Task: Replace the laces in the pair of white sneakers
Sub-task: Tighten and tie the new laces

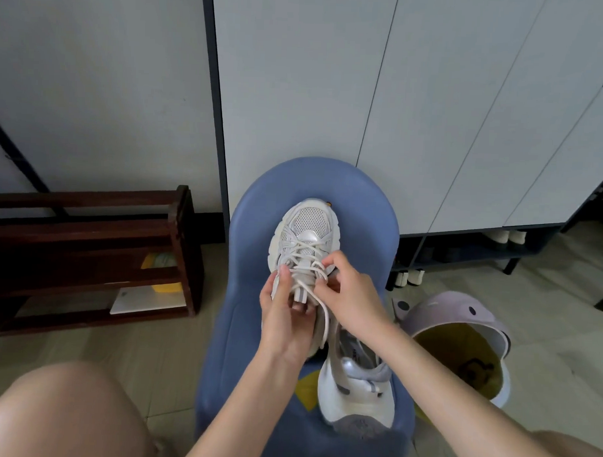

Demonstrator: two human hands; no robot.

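Knee (64, 415) nearest — lilac bin (461, 322) holds something yellow.

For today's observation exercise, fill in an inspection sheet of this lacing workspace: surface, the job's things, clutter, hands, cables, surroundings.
Surface: blue chair, both shoes on its seat.
Job's things: laced sneaker, toe pointing away from the person; second sneaker nearer the person, lying partly on its side; lace trailing loose from the first.
Clutter: purple bin tipped over on the floor.
Hands: left hand holds the laced sneaker near its tongue; right hand pinches the lace.
Cables: nothing seen.
Surroundings: wooden rack to the left, white cabinet doors behind, shoes under them.
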